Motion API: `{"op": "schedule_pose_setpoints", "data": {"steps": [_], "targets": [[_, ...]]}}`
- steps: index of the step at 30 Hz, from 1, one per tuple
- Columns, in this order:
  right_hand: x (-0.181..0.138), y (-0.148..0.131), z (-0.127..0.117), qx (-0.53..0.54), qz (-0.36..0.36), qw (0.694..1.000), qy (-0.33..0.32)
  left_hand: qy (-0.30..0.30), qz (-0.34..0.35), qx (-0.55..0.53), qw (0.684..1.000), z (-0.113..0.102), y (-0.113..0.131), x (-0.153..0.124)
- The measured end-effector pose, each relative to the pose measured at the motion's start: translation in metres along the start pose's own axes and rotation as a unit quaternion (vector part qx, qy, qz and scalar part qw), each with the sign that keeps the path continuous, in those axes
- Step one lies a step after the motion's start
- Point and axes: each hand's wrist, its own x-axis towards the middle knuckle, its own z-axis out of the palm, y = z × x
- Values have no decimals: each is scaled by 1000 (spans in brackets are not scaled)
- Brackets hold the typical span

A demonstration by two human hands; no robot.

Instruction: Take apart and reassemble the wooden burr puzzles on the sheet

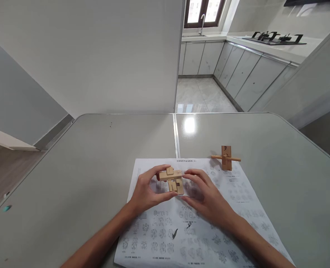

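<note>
Head view, single entry

Item 1: wooden puzzle (172, 180), pale unfinished wood, made of squared blocks. One flat bar runs crosswise on top, a small block rises above it, and notched pieces hang below. Count: one assembly; the number of pieces in it cannot be told. It is held just above the printed sheet, at the centre of the table's near half, between the two hands.

Item 2: left hand (146, 191), bare. The fingers are curled narrowly around the puzzle's left end, thumb below and forefinger over the top, gripping it.

Item 3: right hand (206, 195), bare. It is loosely curved, with the thumb tip at the right end of the bar and the other fingers spread low beside the lower blocks. Whether it grips or only touches cannot be told.

Item 4: printed sheet (209, 230), white paper lying flat, covered in rows of small grey diagrams, with two dark tick marks near the middle. Count: one.

Item 5: second wooden piece (225, 158), an upright slab of the same pale wood with a thin round dowel through it crosswise. It stands at the sheet's far right corner, well apart from both hands. Count: one.

Item 6: table (70, 178), smooth grey with rounded corners, in two halves joined by a pale seam (176, 136)

Item 7: kitchen beyond the table, with glossy grey cabinets (237, 67), one tap (202, 24) and one black hob (273, 38)
</note>
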Motion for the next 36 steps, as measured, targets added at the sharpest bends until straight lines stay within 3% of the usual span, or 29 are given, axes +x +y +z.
{"op": "schedule_pose_setpoints", "data": {"steps": [13,18,21,24,29,36], "targets": [[0,0,2,-48,-34,998,-34,-4,-10,7,1000,2,1,-2],[1,1,1,-7,-27,999,-35,-4,2,9,1000,2,0,-2],[3,-1,-1,68,22,997,-24,-2,10,11,1000,2,-1,-2],[5,-4,-8,182,107,977,-6,5,19,10,1000,2,-1,-2],[7,-3,-20,347,231,909,-2,8,18,20,1000,2,0,-2],[13,-3,-22,439,227,869,-12,6,14,26,1000,3,-1,-1]]}}
